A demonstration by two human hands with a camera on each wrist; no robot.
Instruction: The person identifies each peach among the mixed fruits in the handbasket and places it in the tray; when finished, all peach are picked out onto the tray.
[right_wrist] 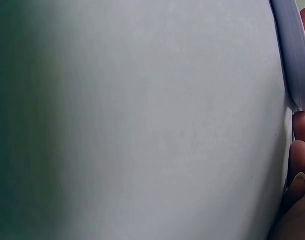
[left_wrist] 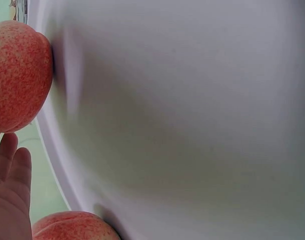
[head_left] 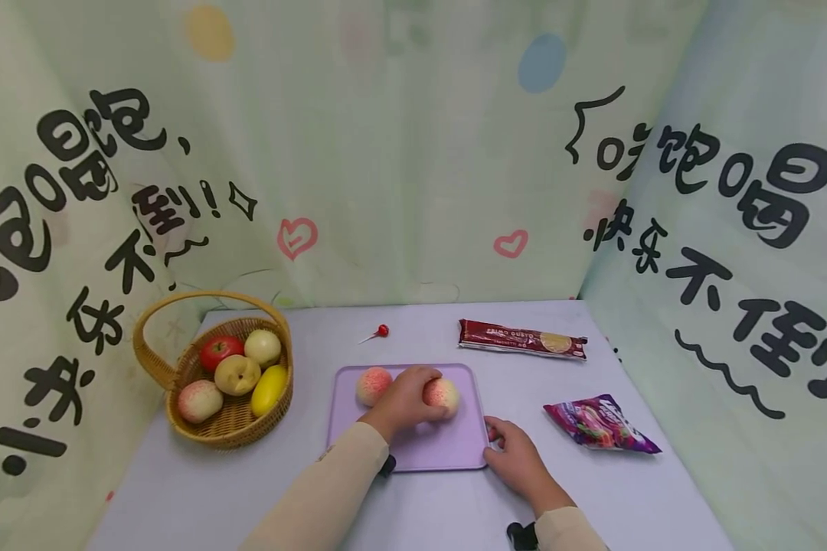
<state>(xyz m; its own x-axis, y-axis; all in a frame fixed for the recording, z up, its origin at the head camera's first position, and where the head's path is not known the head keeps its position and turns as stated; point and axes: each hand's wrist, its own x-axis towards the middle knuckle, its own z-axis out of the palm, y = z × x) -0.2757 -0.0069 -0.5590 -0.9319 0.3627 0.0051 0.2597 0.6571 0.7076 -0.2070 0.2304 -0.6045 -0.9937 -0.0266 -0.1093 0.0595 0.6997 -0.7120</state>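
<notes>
A lilac tray (head_left: 413, 451) lies on the white table. On its right half sits a pink-speckled peach (head_left: 443, 397), which my left hand (head_left: 406, 402) grips from the left, fingers at the far side and thumb at the near side. The left wrist view has this peach (left_wrist: 17, 75) at upper left, fingertips against it. Another peach (head_left: 374, 386) rests on the tray, left of that hand. At the tray's right edge, my right hand (head_left: 517, 459) holds the rim with thumb and fingers; curled fingers (right_wrist: 301, 155) meet the rim in the right wrist view.
A wicker basket (head_left: 230, 436) at left holds several fruits, among them a red apple (head_left: 220, 352) and a lemon (head_left: 269, 390). Behind the tray lie a small red-headed pick (head_left: 382, 330) and a long maroon snack packet (head_left: 520, 339). A purple snack bag (head_left: 601, 425) lies at right.
</notes>
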